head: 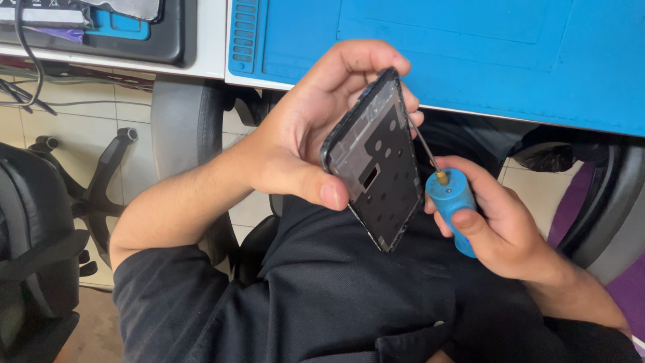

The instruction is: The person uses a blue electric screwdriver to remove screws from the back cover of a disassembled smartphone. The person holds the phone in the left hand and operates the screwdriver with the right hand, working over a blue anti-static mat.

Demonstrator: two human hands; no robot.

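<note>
My left hand grips a dark phone frame, a flat black panel with several round holes and a small rectangular cut-out, held tilted on edge above my lap. My right hand is closed on a small screwdriver with a blue handle and a thin metal shaft. The shaft's tip touches the upper right edge of the frame. Fingers of my left hand curl behind the frame's top.
A blue work mat covers the desk edge above my hands. A black tray with cables sits at upper left. An office chair base stands on the tiled floor at left, a black seat at far left.
</note>
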